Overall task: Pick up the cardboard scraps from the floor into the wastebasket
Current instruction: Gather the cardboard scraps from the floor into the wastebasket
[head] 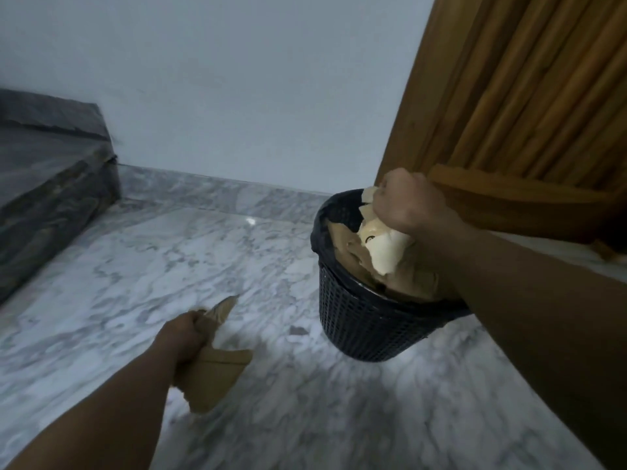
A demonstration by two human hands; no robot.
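Right hand (405,201) fingers curled tight around pale cardboard scrap (381,247), held over wastebasket (366,329) opening. Left hand (183,335) fingers clenched on brown cardboard scraps (212,378) above marble floor (135,266). Basket holds more brown pieces. One small scrap (298,330) on floor beside basket.

No text, number or brand could be read anywhere. The only printed sign was a small dark curved mark on the pale scrap (376,242) clutched in the right hand (407,201), just below the knuckles; it was too blurred to tell whether it was a letter or a logo. The brown scrap (213,371) in the left hand (181,337) showed no print.
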